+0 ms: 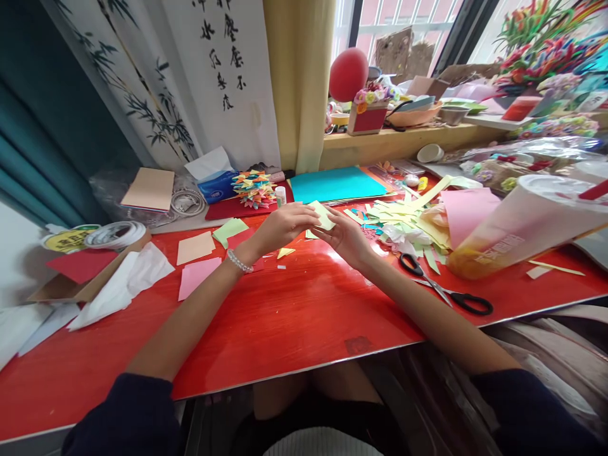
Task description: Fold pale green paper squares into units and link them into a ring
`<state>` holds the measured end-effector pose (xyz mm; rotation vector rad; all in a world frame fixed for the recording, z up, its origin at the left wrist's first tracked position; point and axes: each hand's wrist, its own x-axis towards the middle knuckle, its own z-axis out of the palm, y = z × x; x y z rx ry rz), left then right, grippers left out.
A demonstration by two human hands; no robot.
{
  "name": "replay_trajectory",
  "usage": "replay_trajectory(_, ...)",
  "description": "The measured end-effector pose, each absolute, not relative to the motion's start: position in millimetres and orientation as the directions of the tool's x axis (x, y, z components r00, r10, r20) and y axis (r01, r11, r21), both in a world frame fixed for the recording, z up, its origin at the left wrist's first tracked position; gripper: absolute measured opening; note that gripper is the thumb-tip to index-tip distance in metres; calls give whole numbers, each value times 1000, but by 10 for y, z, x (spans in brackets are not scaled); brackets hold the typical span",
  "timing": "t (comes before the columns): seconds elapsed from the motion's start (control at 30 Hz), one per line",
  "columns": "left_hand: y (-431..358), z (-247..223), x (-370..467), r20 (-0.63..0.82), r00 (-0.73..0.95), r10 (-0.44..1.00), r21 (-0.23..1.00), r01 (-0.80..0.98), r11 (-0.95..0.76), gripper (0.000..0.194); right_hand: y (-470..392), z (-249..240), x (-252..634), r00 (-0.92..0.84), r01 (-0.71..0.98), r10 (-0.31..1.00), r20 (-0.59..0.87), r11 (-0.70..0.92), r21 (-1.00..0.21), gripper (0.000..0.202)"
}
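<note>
L & R hands' fingers: L hand (293,221) & R hand (346,235) both clamped on pale-green paper (323,215), above worktop (285,329) nr far edge, prob. mid-work. Strips (403,209) cut; flat squares (197,277) twd L edge look unworked.

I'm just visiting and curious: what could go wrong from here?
The scissors lie near the right forearm, so a careless sweep might catch them. If the large cup holds a drink, knocking it might soak the paper strips beside it. The small pale paper between the left hand and right hand could crease if squeezed unevenly.
</note>
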<state>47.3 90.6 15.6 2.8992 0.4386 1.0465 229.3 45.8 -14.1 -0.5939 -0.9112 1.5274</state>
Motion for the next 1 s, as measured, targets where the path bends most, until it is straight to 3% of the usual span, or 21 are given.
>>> replay_trajectory(0.13,920,141,478,627,698,347,204,283,-937,12,530,-163,2366,-109,-523,982,155,76,-849,30)
replay_trajectory(0.4,885,192,508,534,527,662,571,353,-741,16,517,-132,2394,-188,-430,959,212,114,-896,25)
replay_trajectory(0.53,896,189,525,550,477,686,576,377,-725,16,442,-75,2345,-222,-418,952,209,101,-903,44)
replay_trajectory(0.67,873,191,553,614,410,674,548,393,-738,18,405,-56,2323,-138,-383,950,279,209,-900,60)
replay_trajectory(0.83,793,237,600,522,458,719,668,305,-679,36,474,-102,2382,-90,-321,934,347,302,-898,14)
replay_trajectory(1.0,821,209,648,422,346,838,828,228,-512,23,527,-119,2453,-58,-193,916,396,379,-905,13)
